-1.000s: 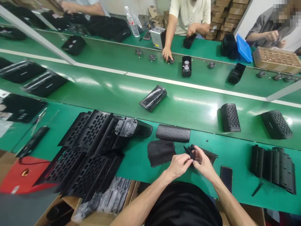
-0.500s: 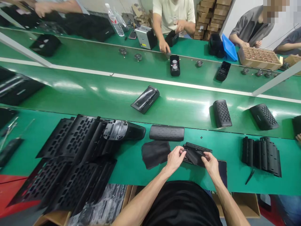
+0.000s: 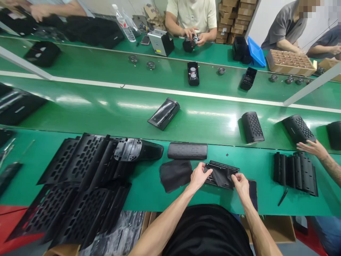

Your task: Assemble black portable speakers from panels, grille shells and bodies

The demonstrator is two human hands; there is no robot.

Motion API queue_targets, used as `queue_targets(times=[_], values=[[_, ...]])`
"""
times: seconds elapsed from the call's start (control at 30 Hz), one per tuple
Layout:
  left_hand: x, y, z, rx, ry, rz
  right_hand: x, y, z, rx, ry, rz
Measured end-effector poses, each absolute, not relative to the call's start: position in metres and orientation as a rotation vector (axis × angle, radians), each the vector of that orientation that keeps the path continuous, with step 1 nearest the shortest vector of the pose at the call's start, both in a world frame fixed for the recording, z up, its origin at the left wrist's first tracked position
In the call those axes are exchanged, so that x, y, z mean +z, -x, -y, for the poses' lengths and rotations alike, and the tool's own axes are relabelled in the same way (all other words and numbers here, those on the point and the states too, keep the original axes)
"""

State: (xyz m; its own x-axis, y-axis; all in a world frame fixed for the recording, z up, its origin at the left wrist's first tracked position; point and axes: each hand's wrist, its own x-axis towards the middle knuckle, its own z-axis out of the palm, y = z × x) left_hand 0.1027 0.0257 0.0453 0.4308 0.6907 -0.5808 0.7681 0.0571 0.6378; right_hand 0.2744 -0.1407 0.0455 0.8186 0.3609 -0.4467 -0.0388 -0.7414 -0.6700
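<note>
A black perforated speaker grille [image 3: 211, 179] lies on the green bench in front of me, with a thin piece of black cloth [image 3: 223, 176] spread slantwise across its hollow side. At the grille's left end, my left hand [image 3: 199, 176] is closed, thumb and fingers pinching the cloth's edge. My right hand [image 3: 240, 183] pinches the cloth's right corner between thumb and fingertips. Left of the grille lies a stack of black cloth pieces [image 3: 176, 175]. Just behind that rests another grille [image 3: 187, 151], its outer side up.
Stacked grilles [image 3: 87, 156] cover the bench at left. More black panels [image 3: 295, 172] and a black pen [image 3: 282, 196] lie at right, near a co-worker's hand [image 3: 313, 148]. Beyond runs a green conveyor [image 3: 125, 117] carrying speaker housings [image 3: 165, 113]. A dark pad [image 3: 253, 193] sits beside my right hand.
My hands have drawn the cloth flatter over the grille, exposing holes at its left. A co-worker's hand has come in at right, touching a housing. The person opposite now holds a part in both hands.
</note>
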Motion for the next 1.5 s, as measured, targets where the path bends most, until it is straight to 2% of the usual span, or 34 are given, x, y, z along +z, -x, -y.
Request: queue_targets(times=[0.23, 0.47, 0.63, 0.8, 1.17, 1.5], values=[[0.069, -0.085, -0.031, 0.038, -1.53, -1.12, 0.071, -0.268, 0.13, 0.898, 1.981, 0.232], [0.095, -0.065, -0.044, 0.018, -1.415, -0.932, 0.108, -0.272, 0.13, 1.168, 1.788, 0.153], [0.114, -0.054, -0.041, 0.184, -1.223, -0.804, 0.121, -0.267, 0.129, 1.147, 1.759, 0.199], [0.122, -0.042, -0.035, 0.198, -0.971, -0.705, 0.125, -0.266, 0.128, 1.2, 1.684, 0.219], [0.12, -0.047, -0.023, 0.229, -1.328, -1.004, 0.133, -0.253, 0.121, 1.188, 1.73, 0.223], [0.12, -0.021, -0.015, 0.355, -0.881, -0.842, 0.127, -0.251, 0.12, 1.172, 1.638, 0.247]])
